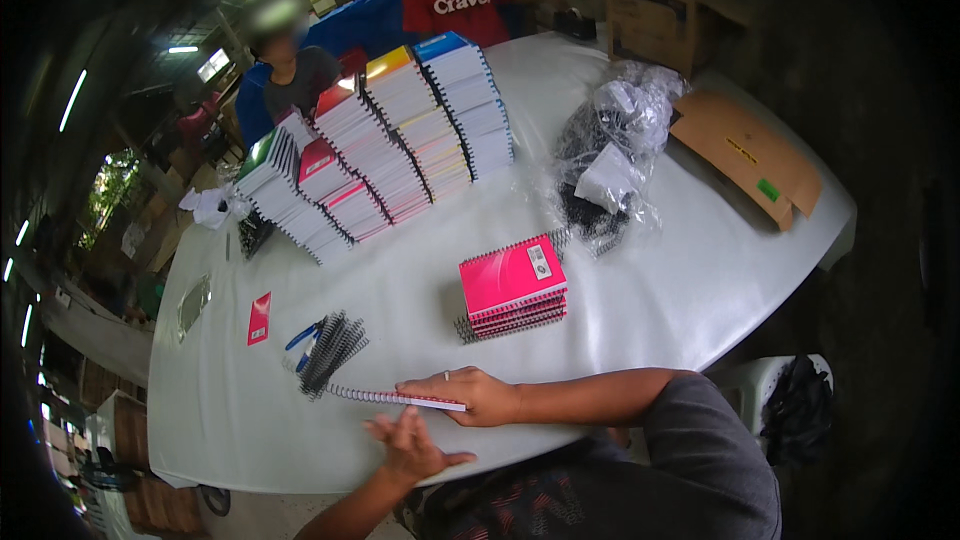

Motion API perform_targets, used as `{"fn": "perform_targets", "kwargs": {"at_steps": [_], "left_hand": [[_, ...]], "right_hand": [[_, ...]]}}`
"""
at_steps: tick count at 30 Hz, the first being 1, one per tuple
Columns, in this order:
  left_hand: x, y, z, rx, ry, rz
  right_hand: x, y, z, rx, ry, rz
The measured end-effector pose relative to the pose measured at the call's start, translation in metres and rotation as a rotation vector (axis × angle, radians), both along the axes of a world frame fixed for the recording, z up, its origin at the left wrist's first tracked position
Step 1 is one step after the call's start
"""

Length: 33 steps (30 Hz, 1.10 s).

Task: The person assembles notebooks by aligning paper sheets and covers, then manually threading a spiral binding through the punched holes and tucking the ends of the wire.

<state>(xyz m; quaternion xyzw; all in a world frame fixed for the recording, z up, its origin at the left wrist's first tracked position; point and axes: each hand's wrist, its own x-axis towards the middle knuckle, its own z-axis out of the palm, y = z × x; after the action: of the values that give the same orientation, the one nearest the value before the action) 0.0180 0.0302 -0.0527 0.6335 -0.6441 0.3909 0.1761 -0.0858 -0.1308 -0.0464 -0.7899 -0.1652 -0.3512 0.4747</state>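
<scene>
My right hand (480,396) is closed around a thin notebook (436,402), held edge-on near the table's front edge. A dark spiral coil (352,395) runs along the notebook's binding edge and sticks out well beyond it to the left. Just below the notebook is my left hand (412,448), its fingers spread and thumb stretched out, with nothing in its grasp. Whether its fingertips touch the coil I cannot tell. Left of the coil lies a pile of loose black spiral coils (335,352), beside blue-handled pliers (303,336).
A stack of pink spiral notebooks (512,280) stands ahead. Tall stacks of bound notebooks (400,145) fill the far left. Crumpled clear plastic (610,155), a flat cardboard piece (745,155) and a carton (650,25) sit far right. A pink card (259,319) lies left. Two people are beyond the table.
</scene>
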Motion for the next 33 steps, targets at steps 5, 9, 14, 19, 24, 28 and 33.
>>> {"fn": "perform_targets", "kwargs": {"at_steps": [5,9,14,19,24,28,33], "left_hand": [[0.025,-0.019,0.017,-0.238,0.209,0.142],[-0.004,0.007,-0.032,0.105,-0.007,-0.137],[-0.003,-0.025,0.045,-0.162,-0.057,0.098],[-0.022,-0.003,-0.014,0.279,0.247,-0.153],[-0.051,-0.015,0.044,0.354,0.918,-0.27],[-0.055,-0.002,0.07,0.471,1.039,-0.205],[-0.061,0.015,0.066,0.383,1.061,-0.056]], "right_hand": [[-0.002,0.006,-0.005,-0.09,-0.094,0.047],[-0.001,0.004,0.006,0.022,-0.007,-0.003],[-0.005,0.008,-0.009,-0.082,-0.025,0.002],[-0.002,0.001,0.009,0.147,0.13,0.002],[0.0,0.007,-0.001,0.184,0.111,0.269],[-0.005,0.013,0.007,0.022,0.042,0.189],[-0.013,0.021,0.022,-0.152,0.119,0.115]]}}
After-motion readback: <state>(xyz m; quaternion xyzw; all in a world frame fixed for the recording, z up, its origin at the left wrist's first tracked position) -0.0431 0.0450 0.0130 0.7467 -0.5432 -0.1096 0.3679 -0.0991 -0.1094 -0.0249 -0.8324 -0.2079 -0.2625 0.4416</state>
